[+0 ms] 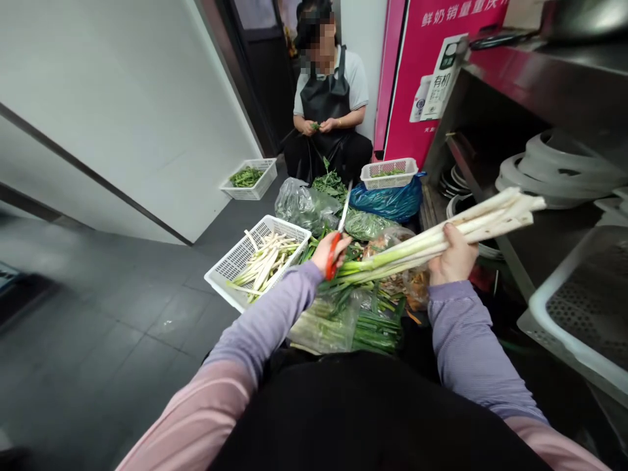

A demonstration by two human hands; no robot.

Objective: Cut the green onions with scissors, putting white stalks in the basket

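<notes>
My left hand is closed around the orange-red handle of a pair of scissors, its pale blades pointing away from me. In my right hand is a bunch of scallions, thick white ends up to the right and green leaves slanting down towards the scissors. Below both hands, more scallions lie partly in clear plastic. To the left of my left hand stands a white basket holding cut white and pale green stalks.
Opposite me sits a person in a black apron, holding greens. Small white baskets of greens, plastic bags and a blue bag lie between us. A metal shelf with stacked white dishes borders the right; a wall borders the left.
</notes>
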